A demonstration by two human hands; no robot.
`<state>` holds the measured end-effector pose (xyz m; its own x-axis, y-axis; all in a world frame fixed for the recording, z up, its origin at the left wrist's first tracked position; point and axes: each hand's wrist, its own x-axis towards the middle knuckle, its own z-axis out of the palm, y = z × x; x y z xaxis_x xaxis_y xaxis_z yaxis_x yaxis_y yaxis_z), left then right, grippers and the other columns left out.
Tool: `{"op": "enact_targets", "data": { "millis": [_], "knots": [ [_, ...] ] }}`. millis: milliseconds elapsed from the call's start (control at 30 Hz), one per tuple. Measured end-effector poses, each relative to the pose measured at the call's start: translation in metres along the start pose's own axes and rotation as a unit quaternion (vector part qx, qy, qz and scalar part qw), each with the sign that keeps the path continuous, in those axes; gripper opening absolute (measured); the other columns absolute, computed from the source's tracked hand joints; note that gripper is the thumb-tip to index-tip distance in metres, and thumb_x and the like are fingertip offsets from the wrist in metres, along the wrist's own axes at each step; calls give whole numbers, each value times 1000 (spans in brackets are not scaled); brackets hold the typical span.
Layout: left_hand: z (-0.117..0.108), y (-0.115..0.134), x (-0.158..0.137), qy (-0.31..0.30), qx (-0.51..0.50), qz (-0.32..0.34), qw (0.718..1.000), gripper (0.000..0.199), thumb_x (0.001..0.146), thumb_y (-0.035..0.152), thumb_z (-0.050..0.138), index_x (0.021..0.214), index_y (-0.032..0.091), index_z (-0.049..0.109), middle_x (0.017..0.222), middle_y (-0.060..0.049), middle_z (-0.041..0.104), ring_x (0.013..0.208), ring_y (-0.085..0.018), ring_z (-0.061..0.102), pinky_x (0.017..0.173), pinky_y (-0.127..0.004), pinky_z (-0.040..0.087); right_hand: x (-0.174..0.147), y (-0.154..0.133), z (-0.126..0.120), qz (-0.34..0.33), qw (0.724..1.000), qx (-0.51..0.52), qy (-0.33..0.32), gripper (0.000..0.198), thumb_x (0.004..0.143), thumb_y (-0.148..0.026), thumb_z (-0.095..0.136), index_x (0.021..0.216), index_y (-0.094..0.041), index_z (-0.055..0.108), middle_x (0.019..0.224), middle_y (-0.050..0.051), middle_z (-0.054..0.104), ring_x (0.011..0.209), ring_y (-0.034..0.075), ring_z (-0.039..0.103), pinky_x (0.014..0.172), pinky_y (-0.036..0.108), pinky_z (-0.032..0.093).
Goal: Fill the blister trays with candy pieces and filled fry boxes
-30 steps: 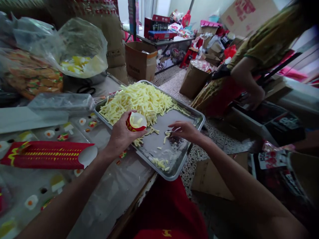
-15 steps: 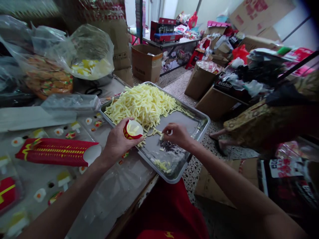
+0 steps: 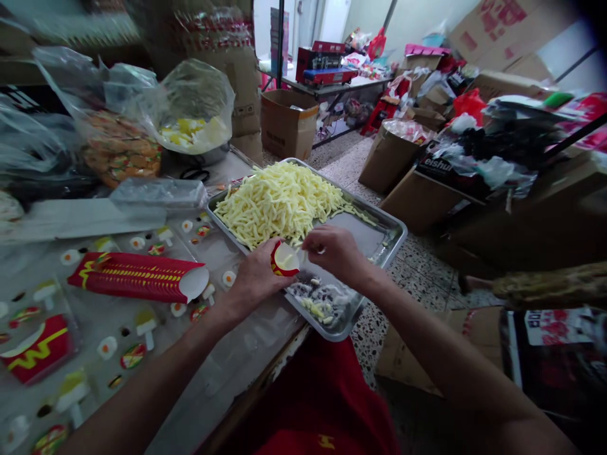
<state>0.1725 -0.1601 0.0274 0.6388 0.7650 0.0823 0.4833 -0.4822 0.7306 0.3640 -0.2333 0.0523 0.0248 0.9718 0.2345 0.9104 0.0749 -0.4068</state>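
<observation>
My left hand (image 3: pixel 258 273) is wrapped round a small red French fry carton (image 3: pixel 287 260) with a white inside, its mouth tilted up toward me; pale sticks show in it. Just right of the carton's mouth, my right hand (image 3: pixel 334 251) has its fingers pinched together, with the tip of a pale fry-shaped stick at them. Both hands are over the metal tray (image 3: pixel 396 243). A large heap of pale yellow fry-shaped sticks (image 3: pixel 284 199) fills the tray's far left. Loose pieces and white powder lie in its near corner.
Left of my hands lies a nested stack of red fry cartons (image 3: pixel 135 276). A flat red carton (image 3: pixel 40 351) is at the table's left. Plastic bags (image 3: pixel 123 142) stand behind, near a plastic-lined bowl (image 3: pixel 194 136). Cardboard boxes (image 3: pixel 422 199) crowd the floor; another person's patterned clothing (image 3: pixel 550 284) shows right.
My right hand has lifted from the tray's bare floor up to the carton's mouth. The carton in my left hand sits closer to it. The view has shifted, and the other person has moved rightward.
</observation>
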Motion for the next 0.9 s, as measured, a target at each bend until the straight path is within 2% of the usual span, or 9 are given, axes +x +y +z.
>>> {"op": "enact_targets", "data": {
  "millis": [67, 133, 200, 333, 467, 567, 700, 800, 900],
  "knots": [
    [3, 4, -5, 14, -5, 0, 1000, 69, 62, 33, 85, 124, 20, 60, 118, -8, 70, 107, -29, 67, 92, -39, 53, 6, -31, 1, -57, 997, -47, -31, 24, 78, -2, 62, 96, -16, 72, 89, 6, 73, 86, 19, 63, 75, 26, 42],
    [2, 5, -12, 40, -1, -14, 999, 61, 61, 30, 83, 118, 20, 62, 114, -7, 72, 103, -29, 68, 89, -39, 53, 11, -55, 7, -30, 995, -70, -57, 24, 81, -5, 63, 102, -14, 70, 90, 8, 72, 84, 21, 63, 74, 28, 43],
    [-3, 3, -21, 63, 8, -39, 997, 61, 61, 28, 82, 118, 21, 62, 113, -7, 72, 101, -29, 68, 87, -39, 53, 12, -71, 14, 2, 997, -35, -67, 25, 83, -5, 61, 104, -13, 72, 96, 10, 72, 87, 21, 65, 76, 28, 45],
    [-16, -9, -46, 115, 3, -82, 990, 72, 61, 28, 83, 128, 20, 57, 122, -10, 69, 109, -31, 67, 93, -42, 52, 6, -85, 30, -54, 993, 98, -43, 36, 83, -1, 56, 107, -17, 77, 112, 10, 71, 98, 19, 66, 84, 26, 47],
    [-22, -20, -76, 180, -31, -75, 980, 73, 59, 23, 82, 127, 20, 57, 125, -10, 68, 114, -28, 65, 99, -40, 51, 3, -102, 55, 16, 988, 155, -2, 22, 82, -12, 65, 91, -23, 81, 90, 5, 77, 81, 20, 69, 75, 28, 49],
    [-31, -33, -101, 235, -41, -59, 969, 67, 60, 21, 81, 123, 21, 58, 122, -8, 68, 112, -27, 65, 99, -39, 51, 7, -133, 79, 64, 969, 239, -12, 21, 77, -19, 73, 96, -24, 79, 81, 2, 77, 73, 21, 70, 68, 28, 49],
    [-60, -57, -145, 299, -46, -81, 950, 59, 63, 23, 82, 119, 22, 61, 117, -7, 71, 106, -25, 67, 96, -39, 52, 12, -190, 98, -35, 961, 261, -85, 18, 78, -15, 70, 93, -22, 76, 80, 1, 76, 72, 20, 69, 67, 28, 48],
    [-88, -79, -181, 324, -31, -138, 935, 71, 59, 20, 85, 125, 19, 60, 123, -10, 69, 109, -27, 66, 97, -42, 52, 18, -219, 107, -137, 932, 299, -154, 17, 88, -20, 63, 97, -22, 77, 91, 3, 77, 80, 20, 70, 74, 29, 50],
    [-109, -99, -205, 339, -22, -159, 927, 81, 58, 21, 87, 133, 19, 56, 131, -12, 64, 117, -28, 62, 103, -44, 48, 22, -232, 120, -131, 935, 315, -100, 13, 89, -25, 67, 93, -23, 79, 91, 4, 76, 83, 20, 68, 79, 32, 50]
  ]
}}
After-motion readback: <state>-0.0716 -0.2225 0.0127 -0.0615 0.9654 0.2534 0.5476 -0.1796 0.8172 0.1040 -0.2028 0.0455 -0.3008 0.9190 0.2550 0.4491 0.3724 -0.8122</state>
